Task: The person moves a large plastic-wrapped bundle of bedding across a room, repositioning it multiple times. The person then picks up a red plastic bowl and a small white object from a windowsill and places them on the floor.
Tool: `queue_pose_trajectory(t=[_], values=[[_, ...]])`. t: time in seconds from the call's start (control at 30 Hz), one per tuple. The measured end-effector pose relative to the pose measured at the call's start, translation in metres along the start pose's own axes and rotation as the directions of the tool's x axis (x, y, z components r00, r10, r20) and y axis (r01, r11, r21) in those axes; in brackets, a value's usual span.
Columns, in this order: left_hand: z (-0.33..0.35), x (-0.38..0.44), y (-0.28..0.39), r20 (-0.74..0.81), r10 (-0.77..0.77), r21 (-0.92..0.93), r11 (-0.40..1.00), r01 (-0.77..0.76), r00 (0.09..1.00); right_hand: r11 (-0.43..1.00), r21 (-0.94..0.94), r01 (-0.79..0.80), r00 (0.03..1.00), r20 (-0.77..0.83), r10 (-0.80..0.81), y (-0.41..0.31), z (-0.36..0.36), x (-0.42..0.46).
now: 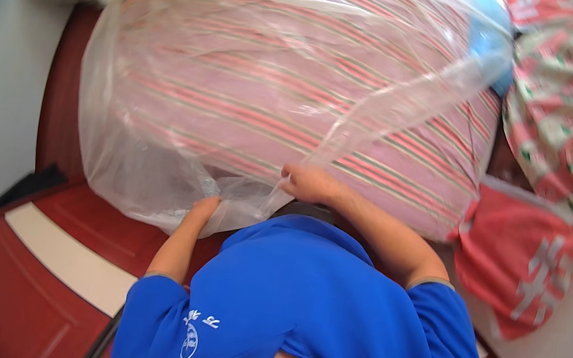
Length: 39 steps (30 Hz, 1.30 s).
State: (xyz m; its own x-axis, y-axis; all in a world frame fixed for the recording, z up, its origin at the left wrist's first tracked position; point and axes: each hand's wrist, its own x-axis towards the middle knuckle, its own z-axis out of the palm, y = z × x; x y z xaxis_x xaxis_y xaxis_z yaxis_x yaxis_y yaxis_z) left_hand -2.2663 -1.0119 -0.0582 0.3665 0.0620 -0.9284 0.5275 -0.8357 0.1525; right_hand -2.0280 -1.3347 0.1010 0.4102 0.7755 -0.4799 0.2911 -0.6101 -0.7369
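A large pink mattress or thick bedding (423, 186) with red, cream and dark stripes lies before me. Clear plastic sheeting (119, 149) drapes over its far and left parts, and its loose edge runs diagonally toward the upper right. The near right part of the striped cloth is bare. My right hand (311, 184) pinches the plastic edge at the near side, close to my waist. Lower and further left, my left hand (206, 206) is closed on a bunched part of the same sheeting; its fingers are partly hidden by the plastic.
At right hang or lie a red bag (519, 260) bearing white writing and a flower-patterned sack (568, 113). Something blue (488, 30) sits at the far right corner. Red panelled wood (30, 295) with a cream strip (71, 259) lies at lower left, beside a pale wall (1, 100).
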Motion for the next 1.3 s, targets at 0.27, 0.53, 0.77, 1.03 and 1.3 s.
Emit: queue_pose_trajectory(t=[0.27,0.53,0.77,1.03,1.3], values=[[0.016,-0.054,0.123,-0.173,0.35,-0.328,0.861,-0.389,0.921,0.907,-0.302,-0.295,0.875,-0.467,0.129,0.159,-0.019,-0.033],[0.028,-0.078,0.183,-0.175,0.341,-0.185,0.91,-0.371,0.924,0.939,-0.242,-0.245,0.888,-0.445,0.117,0.182,-0.027,-0.021],[0.024,-0.116,0.137,0.01,0.309,-0.459,0.846,-0.271,0.951,0.912,-0.111,-0.395,0.867,-0.374,0.33,0.179,-0.079,-0.011],[0.018,-0.107,0.123,0.029,0.331,-0.24,0.919,-0.314,0.943,0.415,-0.432,-0.8,0.576,-0.36,0.734,0.287,-0.142,-0.089],[0.043,-0.082,0.184,-0.046,0.38,-0.089,0.92,-0.383,0.924,0.319,0.228,-0.92,0.152,-0.542,0.827,0.378,-0.157,-0.264]])
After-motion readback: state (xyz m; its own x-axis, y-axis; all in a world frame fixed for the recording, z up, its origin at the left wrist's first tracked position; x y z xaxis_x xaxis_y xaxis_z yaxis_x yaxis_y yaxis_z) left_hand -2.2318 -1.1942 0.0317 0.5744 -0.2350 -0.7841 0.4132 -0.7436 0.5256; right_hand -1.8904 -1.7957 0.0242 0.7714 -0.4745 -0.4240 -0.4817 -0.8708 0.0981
